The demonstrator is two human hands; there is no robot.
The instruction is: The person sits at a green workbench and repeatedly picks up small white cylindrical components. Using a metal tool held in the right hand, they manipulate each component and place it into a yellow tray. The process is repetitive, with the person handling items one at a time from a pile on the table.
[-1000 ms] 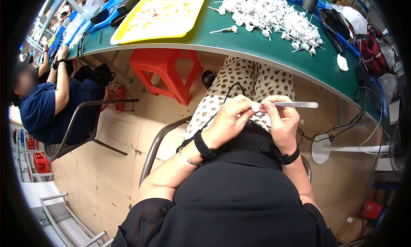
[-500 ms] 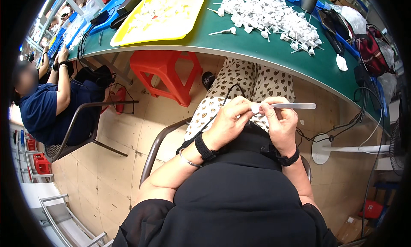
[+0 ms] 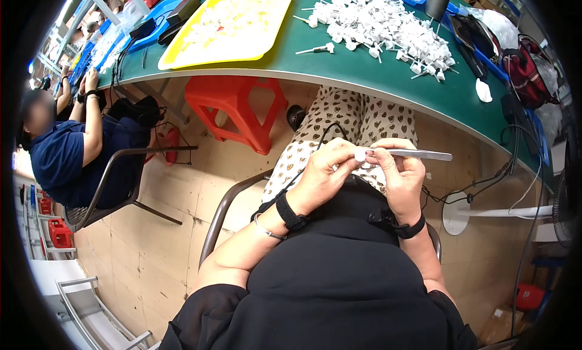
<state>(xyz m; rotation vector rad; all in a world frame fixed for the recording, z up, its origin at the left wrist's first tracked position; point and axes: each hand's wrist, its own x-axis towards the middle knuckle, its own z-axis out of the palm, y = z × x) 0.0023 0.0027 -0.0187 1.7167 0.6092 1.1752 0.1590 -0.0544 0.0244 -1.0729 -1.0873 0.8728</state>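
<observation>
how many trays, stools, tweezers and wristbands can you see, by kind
yellow tray: 1
red stool: 1
metal tweezers, in the grip of the right hand: 1
black wristbands: 2, one on the left wrist, one on the right wrist
white piece pinched by the left hand: 1
Total: 6

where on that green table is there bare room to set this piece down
The green table is bare along its near edge, and in the strip between the yellow tray and the pile of white parts. A smaller patch lies right of the pile. The pile itself and the tray are crowded.
</observation>
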